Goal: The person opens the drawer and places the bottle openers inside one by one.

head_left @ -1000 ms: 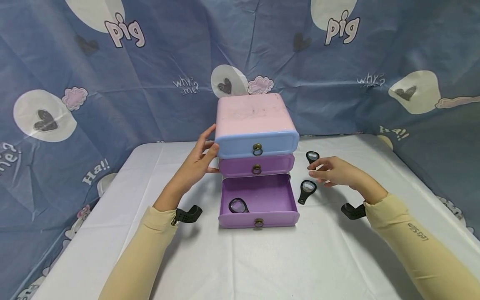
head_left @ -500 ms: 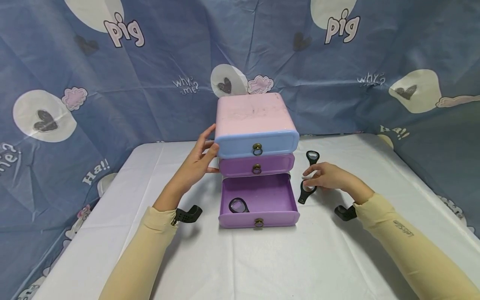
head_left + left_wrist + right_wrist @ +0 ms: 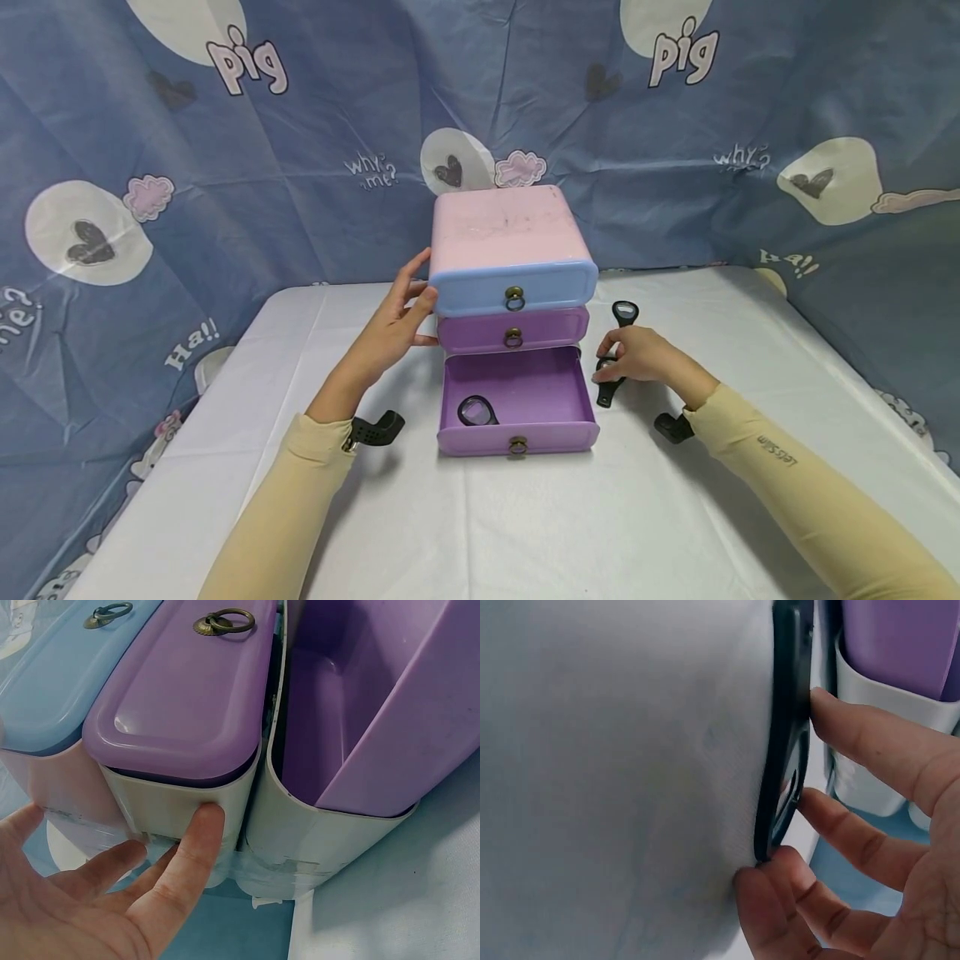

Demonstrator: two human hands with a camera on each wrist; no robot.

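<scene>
In the head view a small chest of drawers point(image 3: 510, 225) has a pink top, with a blue drawer above two purple ones. Its bottom drawer point(image 3: 517, 440) is pulled out and holds a black-rimmed magnifying glass point(image 3: 477, 411). My left hand point(image 3: 382, 333) rests spread fingers against the chest's left side; the left wrist view shows a fingertip point(image 3: 210, 817) on the pale casing beside the middle drawer. My right hand point(image 3: 641, 358) is over a second magnifying glass point(image 3: 604, 398) on the table, partly hiding it. In the right wrist view, thumb and fingertips touch this magnifying glass point(image 3: 784, 742).
Another black magnifying glass point(image 3: 625, 313) lies just behind my right hand. A white cloth covers the table point(image 3: 525, 533), and a blue printed curtain point(image 3: 315, 125) hangs behind the chest. Black wrist devices point(image 3: 378, 428) sit on both wrists.
My right hand has moved left and toward me, from beside the rear magnifying glass down onto the nearer one. The left hand and the chest stay where they were.
</scene>
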